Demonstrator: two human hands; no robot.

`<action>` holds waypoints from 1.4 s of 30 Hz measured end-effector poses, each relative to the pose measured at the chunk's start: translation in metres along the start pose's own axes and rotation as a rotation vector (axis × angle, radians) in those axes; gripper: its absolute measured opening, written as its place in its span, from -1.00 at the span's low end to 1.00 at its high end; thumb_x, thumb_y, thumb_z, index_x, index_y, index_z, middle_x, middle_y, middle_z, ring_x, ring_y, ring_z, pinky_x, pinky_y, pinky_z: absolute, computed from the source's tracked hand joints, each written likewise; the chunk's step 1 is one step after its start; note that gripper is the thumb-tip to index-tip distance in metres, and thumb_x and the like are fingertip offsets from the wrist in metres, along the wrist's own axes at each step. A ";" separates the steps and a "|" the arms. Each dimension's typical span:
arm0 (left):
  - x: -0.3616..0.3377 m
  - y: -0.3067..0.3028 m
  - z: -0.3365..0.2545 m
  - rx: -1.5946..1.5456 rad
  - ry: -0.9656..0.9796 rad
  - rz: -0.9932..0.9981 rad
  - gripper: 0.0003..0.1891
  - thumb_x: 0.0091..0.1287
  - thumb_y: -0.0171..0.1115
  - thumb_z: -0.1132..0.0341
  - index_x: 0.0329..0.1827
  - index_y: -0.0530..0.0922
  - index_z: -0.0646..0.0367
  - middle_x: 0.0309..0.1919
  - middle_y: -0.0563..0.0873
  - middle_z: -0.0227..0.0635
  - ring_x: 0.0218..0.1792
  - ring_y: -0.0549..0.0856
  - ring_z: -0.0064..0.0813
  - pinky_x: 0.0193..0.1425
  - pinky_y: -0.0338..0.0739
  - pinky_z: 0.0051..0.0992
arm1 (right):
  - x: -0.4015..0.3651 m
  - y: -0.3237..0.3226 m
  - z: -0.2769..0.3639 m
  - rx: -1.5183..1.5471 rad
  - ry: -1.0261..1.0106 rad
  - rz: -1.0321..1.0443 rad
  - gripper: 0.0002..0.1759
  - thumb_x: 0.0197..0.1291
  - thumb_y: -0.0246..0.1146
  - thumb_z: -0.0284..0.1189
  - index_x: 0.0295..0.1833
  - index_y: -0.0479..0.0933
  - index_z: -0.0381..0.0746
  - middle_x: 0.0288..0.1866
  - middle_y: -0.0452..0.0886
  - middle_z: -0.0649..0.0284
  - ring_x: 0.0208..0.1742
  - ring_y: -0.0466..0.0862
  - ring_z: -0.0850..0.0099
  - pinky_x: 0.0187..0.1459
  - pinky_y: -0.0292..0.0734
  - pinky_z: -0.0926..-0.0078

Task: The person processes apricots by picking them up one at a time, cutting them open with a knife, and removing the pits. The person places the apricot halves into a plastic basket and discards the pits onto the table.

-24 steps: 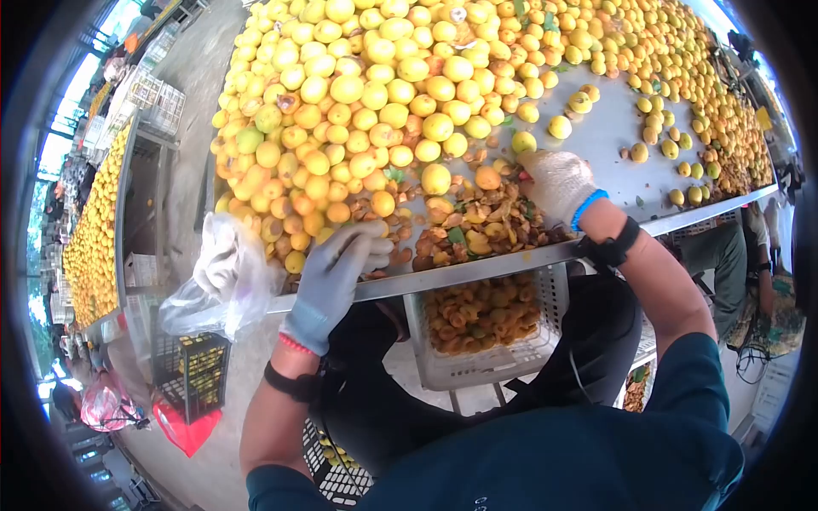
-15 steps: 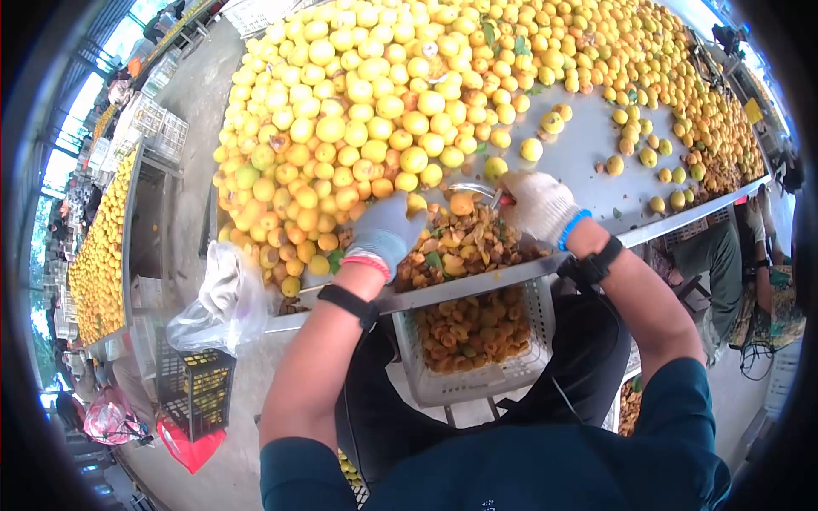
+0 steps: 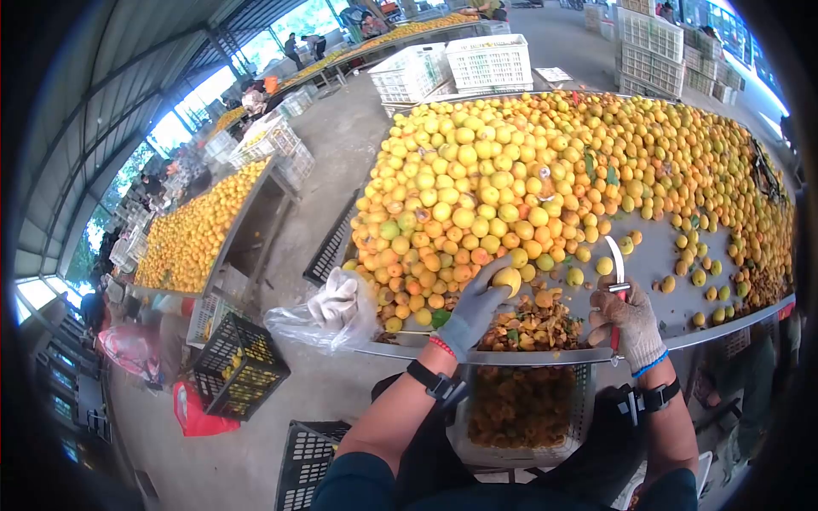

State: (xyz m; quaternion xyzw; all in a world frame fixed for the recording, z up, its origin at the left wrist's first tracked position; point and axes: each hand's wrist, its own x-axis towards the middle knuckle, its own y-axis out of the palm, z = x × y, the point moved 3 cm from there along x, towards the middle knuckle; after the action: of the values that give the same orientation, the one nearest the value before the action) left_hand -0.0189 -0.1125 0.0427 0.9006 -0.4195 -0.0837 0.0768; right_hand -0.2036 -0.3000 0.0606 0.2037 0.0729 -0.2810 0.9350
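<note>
My left hand (image 3: 475, 312), in a grey glove, is closed around a yellow apricot (image 3: 508, 281) at the near edge of the fruit heap. In a pale knitted glove, my right hand (image 3: 630, 324) grips a curved knife (image 3: 617, 262) by its red handle, the blade pointing up and away from me. Blade and held apricot are apart. Between my hands lies a mound of brownish cut pieces (image 3: 532, 328) on the metal table (image 3: 573, 300). Behind it rises a big pile of whole apricots (image 3: 460, 183).
Below the table edge stands a pale crate (image 3: 584, 407) of cut fruit. A plastic bag with a glove (image 3: 336, 302) lies at the table's left corner. Black crates (image 3: 243, 366) stand on the floor at left. White crates (image 3: 490, 64) are stacked behind the table.
The view has tilted up and turned left. My hands have moved apart; the apricot now shows in my left hand, and the knife in my right has swung upright.
</note>
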 end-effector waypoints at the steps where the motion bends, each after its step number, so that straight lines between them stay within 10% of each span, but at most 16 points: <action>1: -0.016 0.002 -0.010 -0.174 -0.038 0.020 -0.50 0.45 0.06 0.39 0.47 0.34 0.13 0.25 0.52 -0.24 0.14 0.64 -0.37 0.27 0.56 -0.35 | -0.005 -0.001 -0.003 -0.017 0.095 0.077 -0.83 0.24 0.27 -0.42 -0.20 0.54 -0.33 -0.45 0.61 0.21 -0.63 0.58 0.47 -0.61 0.57 0.57; 5: -0.066 -0.007 0.015 -0.503 0.016 0.117 -0.46 0.44 0.01 0.39 0.50 0.28 0.13 0.38 0.47 -0.13 0.27 0.60 -0.18 0.34 0.53 -0.15 | -0.036 0.013 -0.045 -0.493 0.326 0.164 -0.84 0.29 0.26 -0.40 -0.25 0.52 -0.28 -0.49 0.54 0.26 -0.60 0.56 0.46 -0.59 0.52 0.55; 10: -0.118 -0.017 0.021 -0.610 -0.031 0.016 -0.50 0.51 0.04 0.28 0.50 0.28 0.11 0.37 0.49 -0.10 0.27 0.60 -0.15 0.35 0.51 -0.12 | -0.059 0.029 -0.046 -0.238 0.005 0.214 -0.85 0.29 0.26 -0.40 -0.20 0.47 -0.25 -0.50 0.48 0.29 -0.62 0.49 0.49 -0.57 0.49 0.54; 19: -0.189 -0.004 -0.024 -0.338 0.198 0.037 -0.35 0.35 -0.02 0.47 0.56 0.18 0.24 0.45 0.38 -0.05 0.43 0.45 -0.12 0.56 0.24 -0.04 | -0.141 0.083 -0.052 -0.352 0.161 0.239 -0.74 0.34 0.25 -0.25 -0.11 0.51 -0.25 -0.51 0.47 0.40 -0.70 0.37 0.65 -0.69 0.30 0.69; 26: -0.201 0.019 -0.022 0.034 0.301 0.034 -0.37 0.30 0.00 0.60 0.51 0.25 0.28 0.40 0.43 -0.06 0.33 0.55 -0.22 0.47 0.38 -0.24 | -0.178 0.111 -0.050 -0.465 0.222 0.386 -0.71 0.34 0.29 -0.20 -0.25 0.51 -0.21 -0.52 0.49 0.43 -0.49 0.45 0.67 -0.46 0.34 0.60; 42: -0.180 0.050 -0.003 0.640 0.535 -0.138 -0.40 0.23 0.10 0.62 0.42 0.34 0.32 0.32 0.48 0.02 0.34 0.49 -0.15 0.45 0.35 -0.29 | -0.187 0.080 -0.042 -0.384 0.382 0.350 -0.73 0.40 0.23 -0.17 -0.13 0.51 -0.16 -0.52 0.43 0.44 -0.65 0.39 0.70 -0.68 0.25 0.70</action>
State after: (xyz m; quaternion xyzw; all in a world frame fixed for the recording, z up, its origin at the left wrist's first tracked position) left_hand -0.1696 -0.0064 0.0720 0.8950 -0.3284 0.2827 -0.1063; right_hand -0.3158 -0.1290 0.0962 0.0820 0.2628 -0.0535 0.9599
